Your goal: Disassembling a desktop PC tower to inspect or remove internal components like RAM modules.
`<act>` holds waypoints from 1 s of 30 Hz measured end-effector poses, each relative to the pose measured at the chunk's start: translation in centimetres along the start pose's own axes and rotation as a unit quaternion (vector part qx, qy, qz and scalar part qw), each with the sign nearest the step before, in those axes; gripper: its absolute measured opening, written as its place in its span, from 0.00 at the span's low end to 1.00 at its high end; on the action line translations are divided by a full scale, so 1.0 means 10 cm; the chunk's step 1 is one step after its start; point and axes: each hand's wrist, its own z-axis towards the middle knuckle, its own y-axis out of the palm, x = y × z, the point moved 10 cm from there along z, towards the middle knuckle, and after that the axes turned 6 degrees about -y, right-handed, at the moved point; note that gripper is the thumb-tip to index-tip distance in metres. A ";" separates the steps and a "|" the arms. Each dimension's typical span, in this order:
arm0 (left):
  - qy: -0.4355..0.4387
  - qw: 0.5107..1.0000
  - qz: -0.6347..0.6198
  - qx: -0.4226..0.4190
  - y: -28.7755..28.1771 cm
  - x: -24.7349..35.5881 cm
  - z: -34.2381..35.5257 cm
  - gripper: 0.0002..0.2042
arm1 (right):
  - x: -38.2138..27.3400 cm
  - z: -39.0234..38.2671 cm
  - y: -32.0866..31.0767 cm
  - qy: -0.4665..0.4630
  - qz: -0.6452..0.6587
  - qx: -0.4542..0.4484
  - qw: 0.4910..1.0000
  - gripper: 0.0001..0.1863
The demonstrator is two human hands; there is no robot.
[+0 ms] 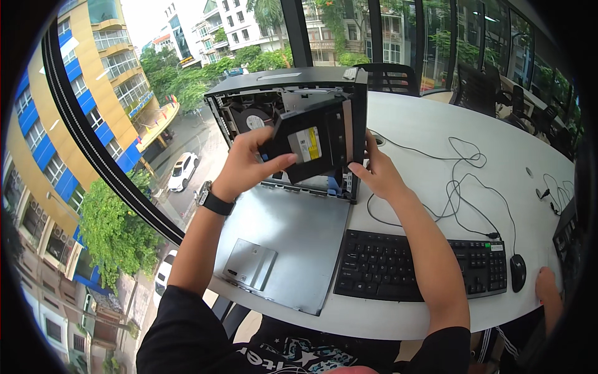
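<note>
My left hand (252, 163) is closed on an optical drive (330, 140), a flat black unit with a white and yellow label. Its thumb lies across the label side, and the other fingers are mostly hidden behind. The drive sits tilted at the open side of a black desktop computer case (286, 78) standing on the table. Inside the case a round fan (252, 118) shows. My right hand (381, 168) grips the case's front edge, thumb on the near side and fingers round the front. Whether it also touches the drive I cannot tell.
A flat metal side panel (293, 230) lies before the case, with a squarish metal piece (250, 265) on it. Right of it are a black keyboard (380, 265), a mouse (517, 273) and tangled cables (458, 187). Another person's hand (548, 285) rests at the right table edge.
</note>
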 end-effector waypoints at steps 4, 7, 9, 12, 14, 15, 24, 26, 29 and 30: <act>-0.029 0.991 -0.127 0.011 -0.02 0.03 -0.28 0.15 | -0.01 0.01 0.01 0.008 0.011 -0.021 1.000 0.56; -0.139 0.949 -0.283 0.005 -0.05 -0.24 -0.40 0.16 | -0.01 -0.01 -0.01 0.001 0.009 -0.013 1.000 0.55; -0.213 0.911 -0.354 0.003 0.03 -0.38 -0.60 0.16 | 0.03 -0.02 -0.02 -0.008 -0.001 -0.008 1.000 0.55; -0.301 0.892 -0.335 -0.038 0.21 -0.59 -0.87 0.15 | 0.03 -0.01 0.01 -0.004 0.006 -0.014 1.000 0.55; -0.322 0.897 -0.288 -0.095 0.30 -0.64 -1.00 0.15 | -0.01 -0.01 0.01 -0.006 0.009 -0.016 1.000 0.55; -0.322 0.901 -0.268 -0.111 0.34 -0.66 -1.05 0.15 | -0.01 0.00 0.02 -0.007 0.011 -0.016 1.000 0.56; -0.426 0.825 -0.338 -0.152 0.75 -0.89 -1.30 0.22 | 0.05 0.01 0.02 -0.024 0.004 -0.001 1.000 0.57; -0.424 0.839 -0.316 -0.131 0.74 -0.90 -1.26 0.23 | 0.04 0.00 0.01 -0.022 0.004 -0.001 1.000 0.57; -0.422 0.877 -0.134 -0.187 0.66 -0.93 -1.18 0.23 | 0.00 0.00 0.00 -0.019 0.007 -0.003 1.000 0.57; -0.407 0.889 -0.024 -0.209 0.62 -0.95 -1.17 0.25 | 0.00 0.00 0.01 -0.017 0.008 -0.003 1.000 0.57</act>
